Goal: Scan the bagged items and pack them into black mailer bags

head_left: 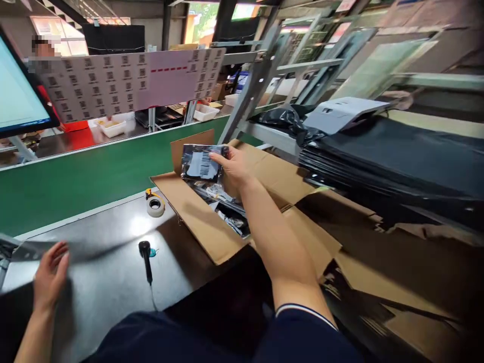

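Observation:
My right hand (236,164) grips a flat dark packet (202,164) in clear plastic, with a white barcode label facing me. The thumb presses on its face, and the fingers behind it are mostly hidden. Beneath the packet, an open cardboard box (212,227) has its flaps folded out and contains several plastic-wrapped items (230,217). Over at the far left, my left hand (51,277) hovers near the dark tabletop (102,297) with fingers apart and nothing in it. Between the hands lies a black handheld barcode scanner (145,259) with its cable running toward me.
A tape dispenser with a roll (155,205) lies by the green partition (94,186). A monitor (22,91) stands at upper left beside a board of printed codes (98,83). To the right, a metal rack (253,91) and stacked black bags (401,156) border the box. Another person is behind the board.

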Demonstrator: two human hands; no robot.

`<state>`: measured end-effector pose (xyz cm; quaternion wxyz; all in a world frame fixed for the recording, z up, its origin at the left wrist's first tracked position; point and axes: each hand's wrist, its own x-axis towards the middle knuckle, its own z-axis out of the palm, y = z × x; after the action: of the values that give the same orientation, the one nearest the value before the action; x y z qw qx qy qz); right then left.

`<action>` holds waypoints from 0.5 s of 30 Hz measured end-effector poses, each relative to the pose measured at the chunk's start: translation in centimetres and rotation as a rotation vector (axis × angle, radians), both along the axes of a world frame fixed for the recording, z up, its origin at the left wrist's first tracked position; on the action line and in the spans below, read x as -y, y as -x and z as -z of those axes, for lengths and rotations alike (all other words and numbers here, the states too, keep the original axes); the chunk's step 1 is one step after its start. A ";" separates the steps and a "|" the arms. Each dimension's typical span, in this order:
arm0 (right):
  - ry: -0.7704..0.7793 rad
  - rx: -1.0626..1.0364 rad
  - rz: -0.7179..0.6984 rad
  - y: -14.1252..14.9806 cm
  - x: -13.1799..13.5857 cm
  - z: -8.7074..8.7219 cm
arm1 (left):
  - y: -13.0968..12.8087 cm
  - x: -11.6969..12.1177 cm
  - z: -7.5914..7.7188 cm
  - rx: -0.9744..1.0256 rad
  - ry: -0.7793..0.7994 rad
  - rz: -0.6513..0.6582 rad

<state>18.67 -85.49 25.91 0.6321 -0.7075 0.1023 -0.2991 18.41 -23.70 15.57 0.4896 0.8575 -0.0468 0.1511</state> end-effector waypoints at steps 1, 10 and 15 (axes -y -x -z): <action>-0.008 0.028 -0.111 0.3 -3.8 -1.1 | -1.2 2.2 -2.3 0.005 0.111 0.082; 0.046 -0.200 -0.753 2.2 -30.8 -2.8 | -0.6 8.1 -7.7 -0.428 0.523 0.567; -0.398 -0.296 -0.585 3.3 -37.7 4.5 | 1.4 4.0 -4.4 -0.340 0.741 0.239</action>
<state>15.33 -47.81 21.38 0.7942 -0.6056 0.0426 0.0250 17.05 -27.67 19.96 0.7795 0.6248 -0.0071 -0.0436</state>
